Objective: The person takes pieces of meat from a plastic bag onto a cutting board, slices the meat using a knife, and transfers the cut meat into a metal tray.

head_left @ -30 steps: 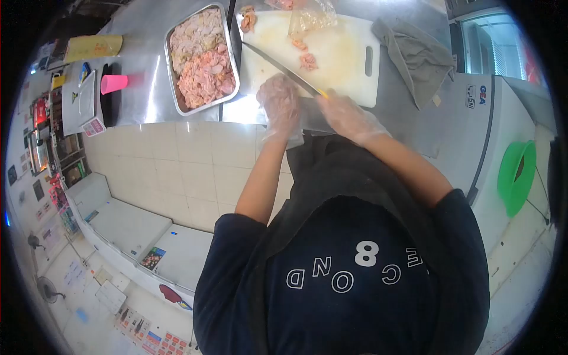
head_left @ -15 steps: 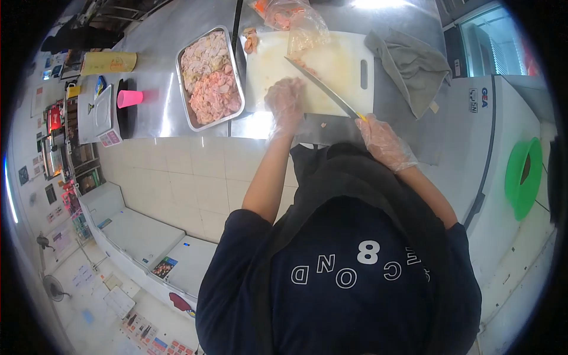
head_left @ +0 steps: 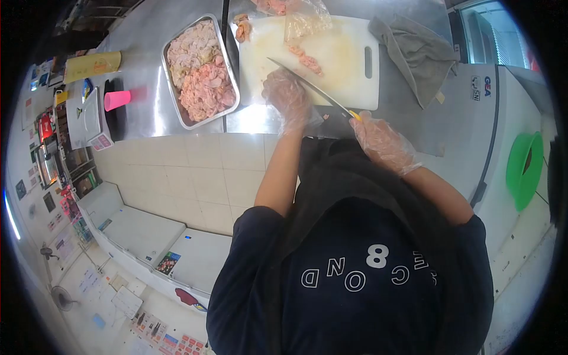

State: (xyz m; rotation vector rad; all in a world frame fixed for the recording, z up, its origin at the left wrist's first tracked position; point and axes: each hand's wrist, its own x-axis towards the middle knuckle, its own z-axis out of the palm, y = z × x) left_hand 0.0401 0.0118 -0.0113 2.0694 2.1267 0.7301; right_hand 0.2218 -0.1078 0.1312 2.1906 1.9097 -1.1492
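Note:
My right hand, in a clear plastic glove, is closed round the yellow handle of a long knife, whose blade points up and left over the white cutting board. Also gloved, my left hand lies at the board's near left part with its fingers curled; what is under them is hidden. Small pink meat pieces lie mid-board, just beyond the blade. Another piece rests at the board's far left corner. Left of the board stands a metal tray full of cut meat.
A clear plastic bag with meat lies over the board's far edge. To the right is a crumpled grey cloth. A pink cup, a scale and a yellow roll are at the left. A green basin sits far right.
The knife has drawn back toward my body over the last second, with my right hand lower and further right. My left hand has shifted slightly right. The view has also moved.

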